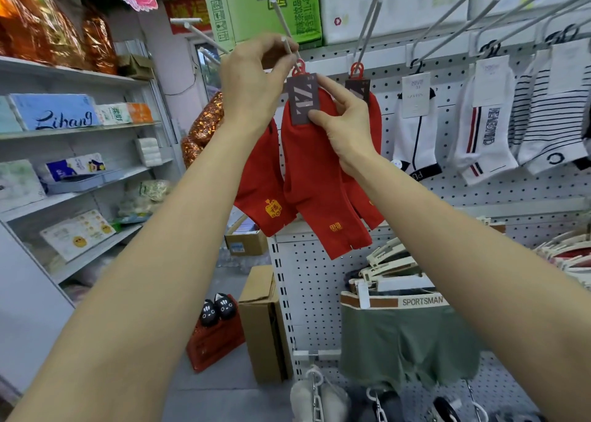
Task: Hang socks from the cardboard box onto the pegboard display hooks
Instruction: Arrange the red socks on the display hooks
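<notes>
Your two hands are raised in front of the pegboard (447,204), working in a tight spot: the white display hook (289,42) you are on juts out towards you with a crossbar tip, another empty hook (204,36) slants just to its left, and a neighbouring hook to the right already carries a second red sock pack (372,101), hanging just beside yours. Farther right the wall is crowded with white and striped socks (489,127), while to the left the space opens towards shelving (80,133) stacked with packaged goods. Below, green shorts (406,341) on hangers stick out from the lower panel, and a cardboard box (262,319) stands on the floor beside it. Your left hand (252,82) pinches at the hook rod right above the pack's red hanger loop (299,67), fingers curled together. Your right hand (343,124) pinches the dark grey header card (302,97) of the red sock pack (316,172), thumb on the face, forefinger along its right edge. The socks are bright red with a small gold emblem near the toe, hanging tilted from the loop at the hook. A third red sock (262,185) hangs behind your left wrist.
</notes>
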A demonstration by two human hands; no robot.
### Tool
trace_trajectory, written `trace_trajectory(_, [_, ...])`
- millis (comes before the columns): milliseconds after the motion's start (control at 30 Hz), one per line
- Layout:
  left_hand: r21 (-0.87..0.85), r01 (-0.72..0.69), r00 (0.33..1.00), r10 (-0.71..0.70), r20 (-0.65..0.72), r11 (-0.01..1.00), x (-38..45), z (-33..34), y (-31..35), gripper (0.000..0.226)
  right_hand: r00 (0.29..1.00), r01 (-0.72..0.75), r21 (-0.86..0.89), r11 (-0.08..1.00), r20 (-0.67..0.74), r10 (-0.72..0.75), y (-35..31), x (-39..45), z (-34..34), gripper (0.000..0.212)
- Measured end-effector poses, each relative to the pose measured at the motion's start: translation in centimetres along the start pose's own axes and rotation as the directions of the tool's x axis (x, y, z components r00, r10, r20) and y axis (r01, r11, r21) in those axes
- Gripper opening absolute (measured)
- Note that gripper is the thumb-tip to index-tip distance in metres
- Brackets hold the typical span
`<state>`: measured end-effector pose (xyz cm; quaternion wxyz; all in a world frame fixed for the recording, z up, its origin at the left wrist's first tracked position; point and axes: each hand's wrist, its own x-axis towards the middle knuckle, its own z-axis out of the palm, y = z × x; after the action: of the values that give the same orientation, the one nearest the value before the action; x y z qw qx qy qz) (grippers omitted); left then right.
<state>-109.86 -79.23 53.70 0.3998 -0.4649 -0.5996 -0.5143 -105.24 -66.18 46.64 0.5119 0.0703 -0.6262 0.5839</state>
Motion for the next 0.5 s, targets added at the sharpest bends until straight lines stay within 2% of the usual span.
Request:
trace_trajectory(333, [-0.045,0.012,0.999,-0.011,0.034,0.999,0.3,0.1,-0.6,0.018,0.997,0.004,0.049,0.999,-0.076,0.000,-2.0,-0.2,-0.9,0.061])
trace_trajectory(500, [-0.003,0.000,0.999,0.000,0.046,1.000,0.1,-0.1,-0.3,0.022,0.994,0.014,0.030,0.999,-0.106,-0.011,-2.3,-1.3,-1.8,0.063])
